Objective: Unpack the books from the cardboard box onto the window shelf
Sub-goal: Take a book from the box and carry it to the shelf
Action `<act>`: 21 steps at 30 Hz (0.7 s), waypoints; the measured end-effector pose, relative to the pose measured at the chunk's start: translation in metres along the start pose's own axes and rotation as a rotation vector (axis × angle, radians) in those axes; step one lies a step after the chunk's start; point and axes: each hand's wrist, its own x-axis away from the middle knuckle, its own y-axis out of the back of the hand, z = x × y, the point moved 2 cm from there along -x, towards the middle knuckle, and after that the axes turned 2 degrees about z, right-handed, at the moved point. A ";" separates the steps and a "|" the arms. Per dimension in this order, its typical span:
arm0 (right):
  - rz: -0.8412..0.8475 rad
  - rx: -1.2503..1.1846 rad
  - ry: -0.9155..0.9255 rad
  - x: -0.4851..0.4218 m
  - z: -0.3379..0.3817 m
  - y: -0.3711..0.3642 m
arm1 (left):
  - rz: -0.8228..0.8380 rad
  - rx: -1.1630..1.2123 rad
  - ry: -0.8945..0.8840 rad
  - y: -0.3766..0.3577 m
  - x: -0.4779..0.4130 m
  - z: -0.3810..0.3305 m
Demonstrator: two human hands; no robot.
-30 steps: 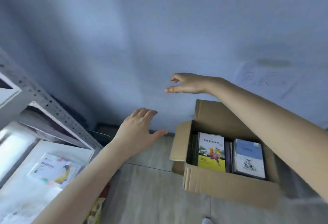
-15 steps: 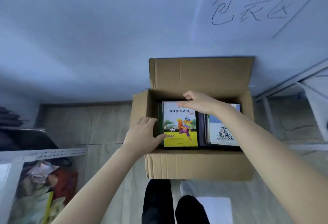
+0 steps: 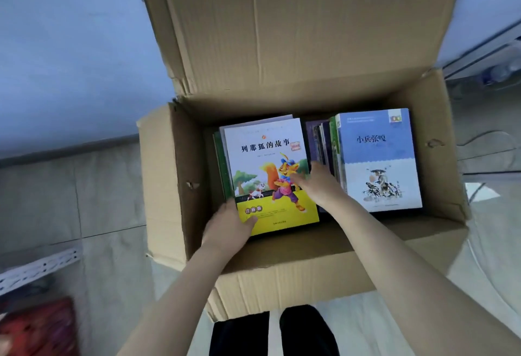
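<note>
An open cardboard box (image 3: pixel 169 186) stands on the floor against the wall, with two stacks of books inside. The left stack is topped by a white and yellow fox storybook (image 3: pixel 267 158). My left hand (image 3: pixel 228 228) grips that book's near left corner, thumb on the cover. My right hand (image 3: pixel 318 186) holds its right edge, thumb on the cover and fingers down in the gap between the stacks. The right stack is topped by a blue and white book (image 3: pixel 377 158). Several dark books stand on edge between the stacks.
The box's rear flap (image 3: pixel 296 31) leans up against the pale wall. A white perforated shelf rail (image 3: pixel 36 268) and something red (image 3: pixel 36 327) lie at lower left. A metal rack (image 3: pixel 493 54) is at right. My dark trouser legs (image 3: pixel 270 333) show below the box.
The view has closed in on the box. Both hands went from the air down into the box and took hold of the fox book's two sides.
</note>
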 end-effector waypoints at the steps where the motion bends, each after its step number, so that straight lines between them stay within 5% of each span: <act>1: 0.005 -0.012 -0.002 -0.004 -0.003 -0.005 | -0.010 0.020 0.013 -0.005 -0.004 0.000; 14: -0.040 -0.068 -0.017 -0.023 -0.013 -0.007 | -0.151 0.619 0.304 -0.019 -0.027 0.008; 21: 0.042 -0.188 0.013 -0.030 -0.017 0.000 | -0.108 0.838 0.306 -0.016 -0.030 0.007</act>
